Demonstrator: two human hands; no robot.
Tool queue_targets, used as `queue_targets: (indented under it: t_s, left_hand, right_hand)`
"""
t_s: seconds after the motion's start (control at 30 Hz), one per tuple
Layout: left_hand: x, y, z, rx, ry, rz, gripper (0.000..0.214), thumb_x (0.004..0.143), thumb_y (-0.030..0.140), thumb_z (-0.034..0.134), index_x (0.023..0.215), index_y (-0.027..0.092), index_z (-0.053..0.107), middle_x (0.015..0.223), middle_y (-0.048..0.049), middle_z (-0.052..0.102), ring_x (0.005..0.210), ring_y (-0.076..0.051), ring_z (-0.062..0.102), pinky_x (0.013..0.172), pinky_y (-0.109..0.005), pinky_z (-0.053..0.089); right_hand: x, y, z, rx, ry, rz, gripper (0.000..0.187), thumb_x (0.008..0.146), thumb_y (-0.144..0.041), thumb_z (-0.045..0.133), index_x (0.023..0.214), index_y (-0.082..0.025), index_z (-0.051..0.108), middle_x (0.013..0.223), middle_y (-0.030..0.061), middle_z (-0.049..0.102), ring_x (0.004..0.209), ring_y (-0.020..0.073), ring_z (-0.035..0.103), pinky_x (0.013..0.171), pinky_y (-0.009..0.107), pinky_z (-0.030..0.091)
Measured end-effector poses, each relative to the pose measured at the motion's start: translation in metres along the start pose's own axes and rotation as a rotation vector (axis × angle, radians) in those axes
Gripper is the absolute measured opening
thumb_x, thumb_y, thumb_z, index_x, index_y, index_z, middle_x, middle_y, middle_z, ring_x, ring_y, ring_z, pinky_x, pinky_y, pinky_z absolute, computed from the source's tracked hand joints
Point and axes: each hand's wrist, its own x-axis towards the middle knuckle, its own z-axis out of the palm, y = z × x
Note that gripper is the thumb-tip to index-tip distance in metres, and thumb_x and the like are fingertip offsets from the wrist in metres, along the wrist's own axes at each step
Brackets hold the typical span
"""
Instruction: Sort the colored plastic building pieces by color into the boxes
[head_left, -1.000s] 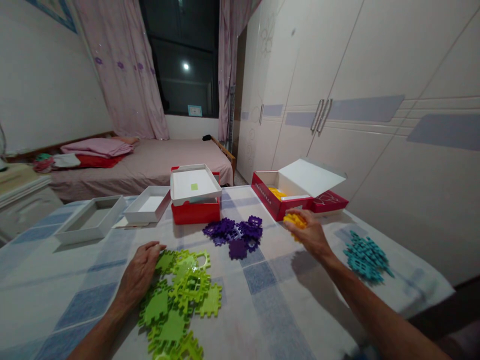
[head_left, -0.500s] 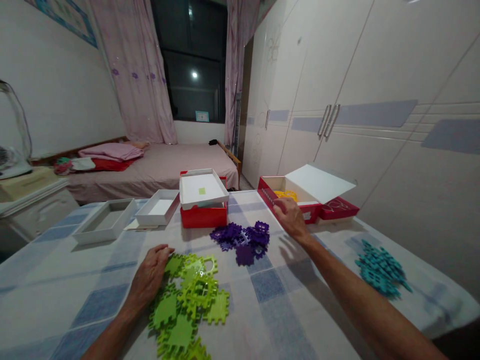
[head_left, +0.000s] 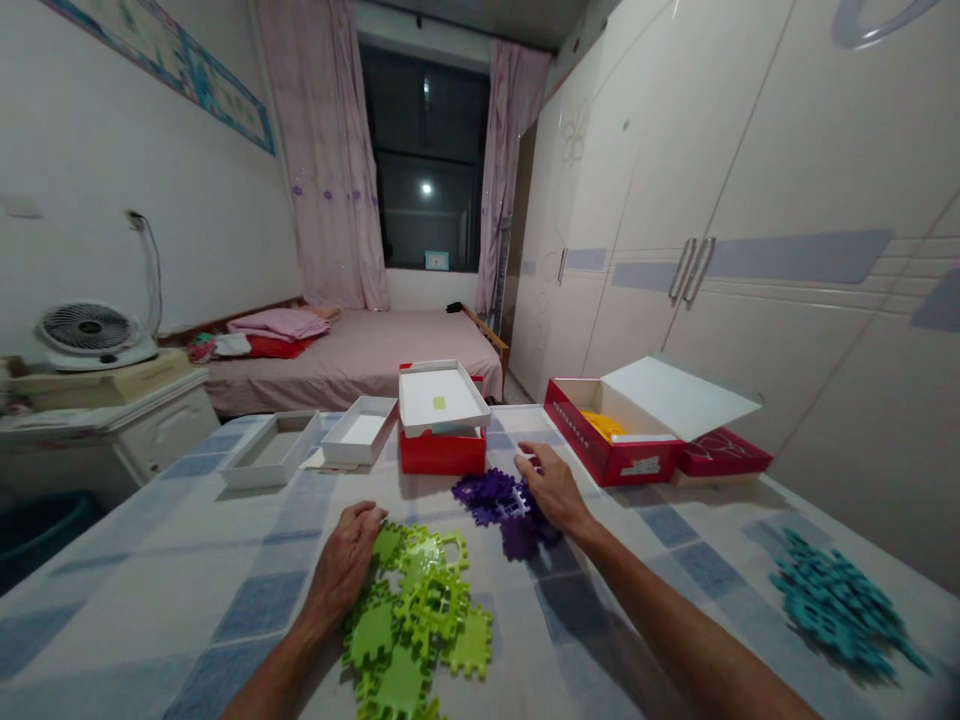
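Note:
My left hand (head_left: 346, 562) rests on the cloth at the left edge of a heap of lime-green plastic interlocking pieces (head_left: 420, 610). Its fingers lie loosely extended against the topmost piece, with no grip showing. Over the right side of a smaller pile of purple interlocking pieces (head_left: 491, 500) is my right hand (head_left: 556, 488). Its fingers are apart, holding nothing visible, and it hides part of that pile. Behind it, a red box (head_left: 611, 460) stands with its white lid raised and yellow pieces (head_left: 602, 424) inside.
Teal interlocking pieces (head_left: 840, 600) lie in a heap at the right. A dark red box lid (head_left: 724, 452) sits beside the open box. At the back stand another red box (head_left: 442, 455) topped by a white tray (head_left: 442, 392) and two shallow trays, one white (head_left: 361, 430), one grey (head_left: 271, 450).
My right hand has moved from the open red box back and left to the purple pile. My left hand stays by the green heap. The view has shifted left and up.

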Motion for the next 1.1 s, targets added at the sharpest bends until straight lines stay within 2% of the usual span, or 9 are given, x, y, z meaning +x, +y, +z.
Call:
queue_targets:
  t_s: [0.1, 0.2, 0.3, 0.37, 0.53, 0.77, 0.93, 1.1]
  left_hand:
    - [-0.001, -0.001, 0.001, -0.022, 0.009, -0.004, 0.055, 0.082, 0.061, 0.032, 0.092, 0.018, 0.064, 0.116, -0.0117, 0.062, 0.106, -0.025, 0.060, 0.099, -0.041, 0.042]
    - [-0.001, -0.001, 0.002, -0.043, 0.014, 0.004, 0.054, 0.083, 0.060, 0.032, 0.093, 0.017, 0.063, 0.116, -0.0124, 0.061, 0.107, -0.025, 0.059, 0.100, -0.039, 0.041]
    - [-0.002, 0.002, 0.002, -0.057, 0.006, 0.000, 0.054, 0.083, 0.059, 0.031, 0.095, 0.016, 0.062, 0.114, -0.0130, 0.061, 0.105, -0.025, 0.059, 0.099, -0.040, 0.042]
    - [-0.002, 0.003, 0.002, -0.065, 0.007, 0.007, 0.054, 0.083, 0.059, 0.031, 0.095, 0.016, 0.062, 0.113, -0.0133, 0.061, 0.104, -0.025, 0.060, 0.099, -0.041, 0.042]
    - [-0.002, 0.002, 0.002, -0.064, 0.012, 0.027, 0.054, 0.083, 0.058, 0.031, 0.092, 0.016, 0.063, 0.112, -0.0138, 0.061, 0.105, -0.025, 0.059, 0.100, -0.041, 0.041]
    - [-0.001, 0.001, 0.001, -0.076, 0.011, 0.018, 0.058, 0.082, 0.062, 0.031, 0.094, 0.016, 0.063, 0.114, -0.0137, 0.061, 0.109, -0.026, 0.058, 0.103, -0.043, 0.039]
    - [0.002, -0.006, 0.002, -0.065, 0.018, 0.010, 0.057, 0.082, 0.060, 0.030, 0.100, 0.017, 0.063, 0.117, -0.0123, 0.060, 0.113, -0.026, 0.055, 0.106, -0.043, 0.037]
    - [0.007, -0.018, 0.003, -0.037, -0.001, 0.022, 0.053, 0.084, 0.058, 0.031, 0.099, 0.019, 0.063, 0.117, -0.0103, 0.060, 0.115, -0.025, 0.055, 0.105, -0.040, 0.038]
  right_hand:
    - [0.035, -0.024, 0.026, 0.085, -0.030, 0.129, 0.035, 0.088, -0.038, 0.047, 0.113, -0.017, 0.060, 0.111, 0.0090, 0.064, 0.082, 0.0170, 0.064, 0.074, 0.029, 0.049]
    - [0.068, -0.036, 0.048, 0.110, -0.042, 0.211, 0.035, 0.090, -0.043, 0.044, 0.101, -0.016, 0.063, 0.094, 0.0084, 0.068, 0.067, 0.0153, 0.063, 0.061, 0.026, 0.048]
    - [0.089, -0.039, 0.060, 0.132, -0.049, 0.305, 0.038, 0.091, -0.047, 0.045, 0.088, -0.015, 0.064, 0.074, 0.0060, 0.066, 0.061, 0.0150, 0.061, 0.055, 0.025, 0.046]
    - [0.096, -0.039, 0.062, 0.145, -0.055, 0.358, 0.037, 0.091, -0.048, 0.048, 0.086, -0.014, 0.063, 0.071, 0.0030, 0.064, 0.060, 0.0132, 0.060, 0.056, 0.026, 0.048]
    - [0.102, -0.036, 0.060, 0.188, -0.053, 0.457, 0.033, 0.092, -0.044, 0.052, 0.094, -0.013, 0.061, 0.082, 0.0013, 0.063, 0.067, 0.0102, 0.059, 0.064, 0.028, 0.052]
    - [0.103, -0.034, 0.046, 0.298, -0.021, 0.550, 0.029, 0.093, -0.040, 0.052, 0.100, -0.013, 0.059, 0.085, 0.0015, 0.061, 0.067, 0.0095, 0.058, 0.060, 0.025, 0.051]
    - [0.090, -0.034, 0.039, 0.393, 0.017, 0.544, 0.030, 0.094, -0.040, 0.049, 0.098, -0.012, 0.058, 0.079, -0.0003, 0.059, 0.059, 0.0073, 0.055, 0.053, 0.021, 0.049]
    - [0.076, -0.038, 0.052, 0.435, 0.035, 0.485, 0.026, 0.095, -0.034, 0.046, 0.089, -0.012, 0.057, 0.072, -0.0007, 0.058, 0.055, 0.0076, 0.055, 0.050, 0.020, 0.049]
